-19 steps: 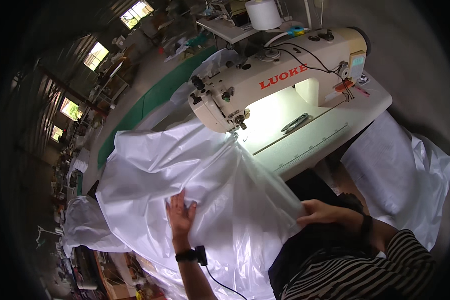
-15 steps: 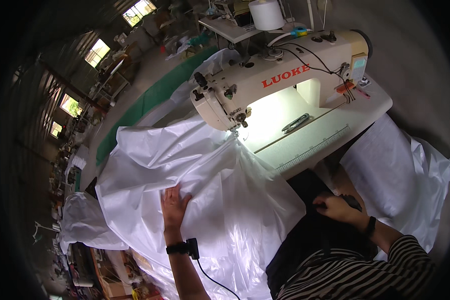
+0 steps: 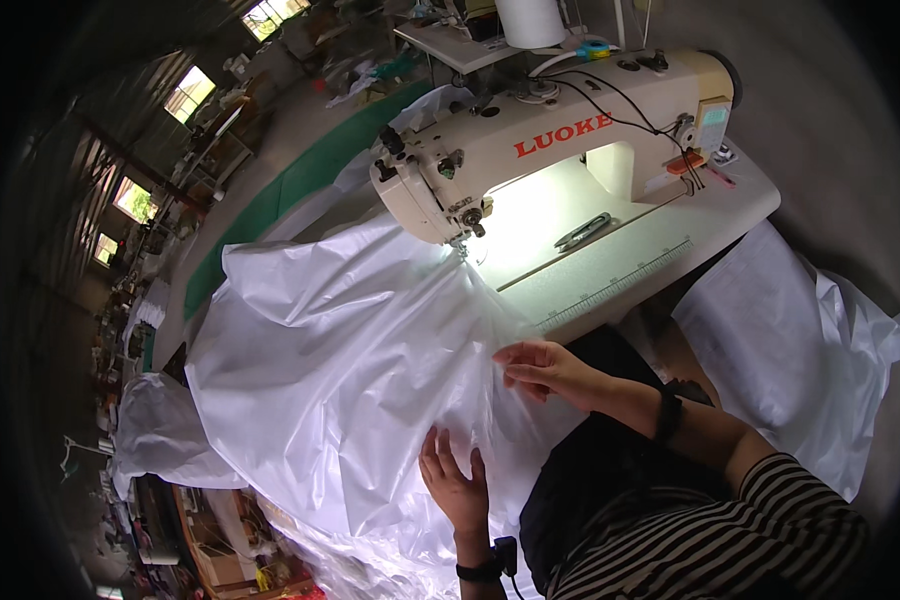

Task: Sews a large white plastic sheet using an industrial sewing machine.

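A large sheet of thin, shiny white material (image 3: 310, 340) spreads in folds over the table, gathered toward the needle end of a white sewing machine (image 3: 560, 140). My left hand (image 3: 457, 487) rests on the sheet's near part, fingers apart, holding nothing. Farther right, my right hand (image 3: 550, 372) reaches across to the sheet's right side with its fingers loosely bent and the thumb apart. Its fingertips are at the folds; nothing shows gripped between them. The machine's lamp lights the bed, where a small pair of thread snips (image 3: 582, 232) lies.
More white material (image 3: 780, 350) hangs at the right of the machine table. A white thread cone (image 3: 530, 22) stands behind the machine. A green strip (image 3: 290, 195) runs along the far left, and an open wooden box (image 3: 215, 565) with odds and ends sits below left.
My right hand has come up from my lap to the sheet's right side. My left hand has moved right and nearer to me, and the folds have shifted.
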### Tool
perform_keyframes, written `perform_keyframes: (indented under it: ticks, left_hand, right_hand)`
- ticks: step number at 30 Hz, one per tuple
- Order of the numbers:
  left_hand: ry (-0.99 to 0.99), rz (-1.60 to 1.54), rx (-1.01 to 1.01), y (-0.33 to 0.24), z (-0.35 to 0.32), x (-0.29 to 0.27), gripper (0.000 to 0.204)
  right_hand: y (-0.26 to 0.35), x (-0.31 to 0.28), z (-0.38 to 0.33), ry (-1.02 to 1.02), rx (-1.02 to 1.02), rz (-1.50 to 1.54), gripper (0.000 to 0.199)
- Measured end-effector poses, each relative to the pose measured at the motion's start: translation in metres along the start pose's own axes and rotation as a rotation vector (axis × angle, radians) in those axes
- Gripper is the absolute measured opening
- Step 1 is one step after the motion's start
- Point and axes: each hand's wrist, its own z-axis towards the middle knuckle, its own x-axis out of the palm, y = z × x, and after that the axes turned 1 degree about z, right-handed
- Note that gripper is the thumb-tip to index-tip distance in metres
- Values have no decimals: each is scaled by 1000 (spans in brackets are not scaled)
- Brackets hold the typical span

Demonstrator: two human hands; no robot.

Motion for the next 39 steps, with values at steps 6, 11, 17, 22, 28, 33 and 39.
perform_keyframes:
  ticks: [6,11,17,22,28,33,39]
  left_hand:
    - [-119,114,-52,10,16,9,54]
    - [-207,224,-30,25,18,7,45]
    - [-84,75,-135,61,-4,-55,28]
    - [38,-64,-265,57,-35,-99,13]
    - [42,-419,-431,39,-52,-121,26]
    - [-13,-449,-576,16,-62,-131,26]
    - [-4,-643,-265,-30,-64,-134,12]
  right_hand:
    - [23,18,-1,-141,38,-287,38]
    - [29,23,24,-199,-103,-1014,34]
    - [22,23,17,-99,-53,349,26]
    - [28,24,7,-381,-194,-678,30]
    - [24,23,47,-369,-371,-833,30]
    - [10,18,28,-195,-128,407,26]
    - [8,44,-80,-32,-412,-137,19]
